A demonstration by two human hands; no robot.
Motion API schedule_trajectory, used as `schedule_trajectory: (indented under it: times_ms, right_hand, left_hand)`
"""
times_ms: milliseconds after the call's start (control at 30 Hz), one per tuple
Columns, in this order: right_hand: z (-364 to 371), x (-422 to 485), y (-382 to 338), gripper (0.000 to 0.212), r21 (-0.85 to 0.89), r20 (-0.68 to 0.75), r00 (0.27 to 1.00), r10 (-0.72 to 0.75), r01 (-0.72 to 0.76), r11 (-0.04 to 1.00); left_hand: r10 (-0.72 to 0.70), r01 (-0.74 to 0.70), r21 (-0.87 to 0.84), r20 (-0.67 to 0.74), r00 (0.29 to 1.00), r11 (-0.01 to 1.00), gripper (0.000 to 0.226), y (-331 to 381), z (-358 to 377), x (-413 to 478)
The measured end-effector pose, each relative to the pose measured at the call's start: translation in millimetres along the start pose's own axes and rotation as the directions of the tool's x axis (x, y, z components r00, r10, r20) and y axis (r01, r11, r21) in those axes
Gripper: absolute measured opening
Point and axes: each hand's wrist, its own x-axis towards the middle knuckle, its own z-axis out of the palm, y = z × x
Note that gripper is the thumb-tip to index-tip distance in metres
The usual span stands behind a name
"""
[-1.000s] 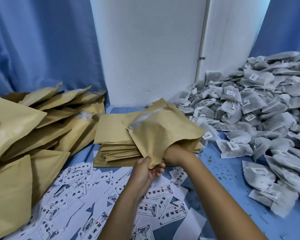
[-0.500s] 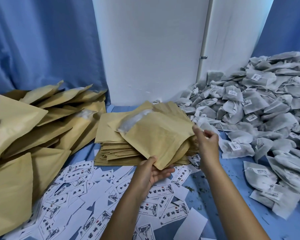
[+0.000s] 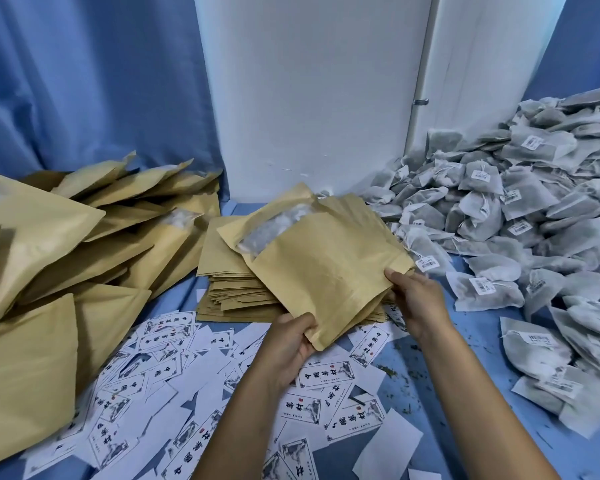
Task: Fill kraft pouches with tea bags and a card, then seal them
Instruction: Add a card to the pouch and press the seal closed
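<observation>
Over the pouch stack: we held one kraft pouch (image 3: 329, 271).
Left hand (image 3: 288, 344): our fingers gripped its near corner.
Right hand (image 3: 417, 299): our fingers pinched its right edge.

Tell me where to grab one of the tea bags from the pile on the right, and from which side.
Take a tea bag at the near edge of the tea bag pile, just right of the right hand. Pinch its bare mesh corner from above and from the left: it lies flat, on top, with nothing over it. Both hands now hold the kraft pouch, so the right hand must let go first.
</observation>
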Motion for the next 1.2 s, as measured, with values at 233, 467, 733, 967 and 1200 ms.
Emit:
schedule_trajectory:
  times_ms: [233, 467, 733, 967, 1200]
  right_hand:
    - [-2, 0, -4, 0.016, -0.036, 0.025, 0.999, 0.021, -0.02, 0.999]
    - [2, -5, 3, 0.008, -0.105, 0.117, 0.993, 0.023, -0.011, 0.994]
    - [7, -6, 17, 0.01, -0.165, 0.088, 0.995, -0.055, 0.069, 0.984]
    - [9, -10, 23, 0.012, -0.199, 0.097, 0.994, -0.041, 0.06, 0.978]
    - [19, -21, 29, 0.011, -0.138, 0.215, 0.974, 0.066, -0.037, 0.99]
  left_hand:
    - [0.007, -0.008, 0.048, 0.021, 1.0, 0.999, 0.033, -13, 3, 4]
    - [0.074, -0.061, 0.116, -0.103, 0.992, 0.991, 0.028, -14, 3, 6]
    - [0.104, -0.086, 0.135, -0.133, 0.986, 0.987, 0.025, -13, 3, 3]
    - [0.089, -0.086, 0.027, -0.118, 0.989, 0.996, 0.032, -15, 8, 2]
    - [0.1, -0.099, 0.011, -0.13, 0.986, 0.995, 0.031, -15, 7, 2]
